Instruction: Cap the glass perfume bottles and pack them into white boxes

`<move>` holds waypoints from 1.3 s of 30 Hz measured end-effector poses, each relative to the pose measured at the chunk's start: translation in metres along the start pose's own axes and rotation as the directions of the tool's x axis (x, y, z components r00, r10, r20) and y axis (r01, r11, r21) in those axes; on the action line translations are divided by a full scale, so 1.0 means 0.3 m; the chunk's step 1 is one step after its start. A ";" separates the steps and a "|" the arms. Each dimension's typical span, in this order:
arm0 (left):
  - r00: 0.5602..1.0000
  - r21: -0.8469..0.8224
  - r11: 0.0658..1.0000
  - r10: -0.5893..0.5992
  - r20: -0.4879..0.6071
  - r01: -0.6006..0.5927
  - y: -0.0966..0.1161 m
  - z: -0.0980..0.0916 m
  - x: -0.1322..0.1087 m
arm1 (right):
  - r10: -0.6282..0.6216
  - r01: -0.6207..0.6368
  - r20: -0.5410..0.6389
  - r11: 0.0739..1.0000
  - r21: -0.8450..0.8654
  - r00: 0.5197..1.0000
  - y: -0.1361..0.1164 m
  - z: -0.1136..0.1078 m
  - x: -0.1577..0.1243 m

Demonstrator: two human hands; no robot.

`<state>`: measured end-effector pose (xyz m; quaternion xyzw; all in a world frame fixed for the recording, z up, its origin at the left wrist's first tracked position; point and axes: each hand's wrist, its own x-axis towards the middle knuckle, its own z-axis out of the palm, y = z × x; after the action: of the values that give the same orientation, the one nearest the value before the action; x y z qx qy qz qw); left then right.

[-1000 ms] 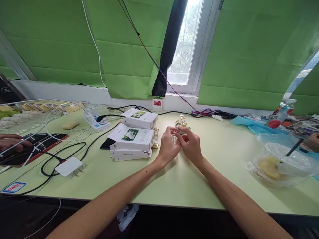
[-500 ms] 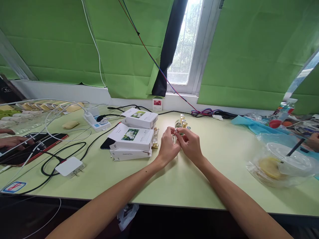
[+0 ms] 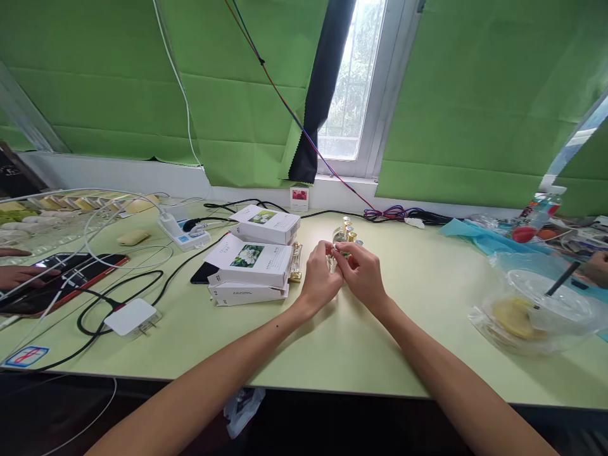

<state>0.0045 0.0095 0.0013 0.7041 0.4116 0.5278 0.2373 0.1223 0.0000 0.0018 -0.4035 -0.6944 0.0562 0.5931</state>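
Note:
My left hand and my right hand meet at the middle of the pale green table, fingers curled round a small clear glass bottle held between them. Just behind the hands stand several small gold-capped bottles. To the left lie white boxes with a flower picture, two stacked and one more behind. A gold-trimmed bottle stands against the stack.
A power strip, black and white cables and a white charger lie at the left, near a phone under another person's hand. A bagged plastic cup with a straw sits at the right. Another hand shows at the right edge.
My hands stay together on the small bottle, with only slight finger movement. The other person's hand at the left has drawn back a little.

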 end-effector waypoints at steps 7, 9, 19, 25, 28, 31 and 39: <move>1.000 -0.018 1.000 0.003 0.001 -0.003 -0.002 0.001 -0.002 | -0.009 0.009 -0.014 0.999 -0.042 1.000 0.000 0.001 0.002; 1.000 -0.018 1.000 0.002 -0.001 -0.002 -0.003 0.001 -0.002 | -0.015 0.014 -0.016 0.999 -0.051 1.000 0.003 0.001 0.001; 1.000 -0.003 1.000 0.014 -0.006 -0.014 0.001 -0.001 -0.005 | -0.013 0.011 -0.020 0.995 -0.101 1.000 0.000 0.002 0.000; 1.000 0.007 1.000 0.018 -0.017 -0.018 0.003 -0.003 -0.006 | -0.008 0.005 -0.024 0.994 -0.110 1.000 -0.003 0.000 -0.001; 1.000 0.012 1.000 0.010 -0.008 -0.010 0.005 -0.005 -0.006 | -0.014 0.011 -0.027 0.994 -0.106 1.000 -0.003 0.001 0.000; 1.000 0.018 1.000 0.010 -0.001 -0.010 0.006 -0.005 -0.007 | -0.011 0.008 -0.029 0.995 -0.096 1.000 0.000 0.002 0.002; 1.000 0.022 0.999 0.027 -0.009 -0.026 0.004 -0.004 -0.006 | 0.017 -0.019 -0.017 0.995 -0.097 1.000 0.006 0.003 0.002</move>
<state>0.0037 0.0071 0.0016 0.7095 0.4092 0.5296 0.2205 0.1225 0.0020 0.0010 -0.4387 -0.6880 0.0244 0.5777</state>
